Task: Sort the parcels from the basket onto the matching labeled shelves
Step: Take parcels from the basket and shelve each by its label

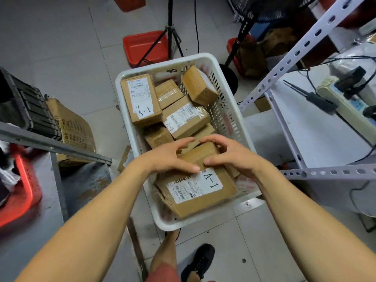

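Head view: our left hand and right hand reach into the white basket on the floor, fingers curled around a small brown parcel that rests on a bigger box labelled A-1; both hands grip it. Beyond our fingertips lies an A-2 box, then another A-1 box and more parcels. White shelving stands right of the basket.

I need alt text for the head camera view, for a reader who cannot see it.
Both hands, left hand and right hand, rest on a cardboard parcel marked A-1 in a white basket of parcels, including another A-1 parcel and an A-2 parcel.
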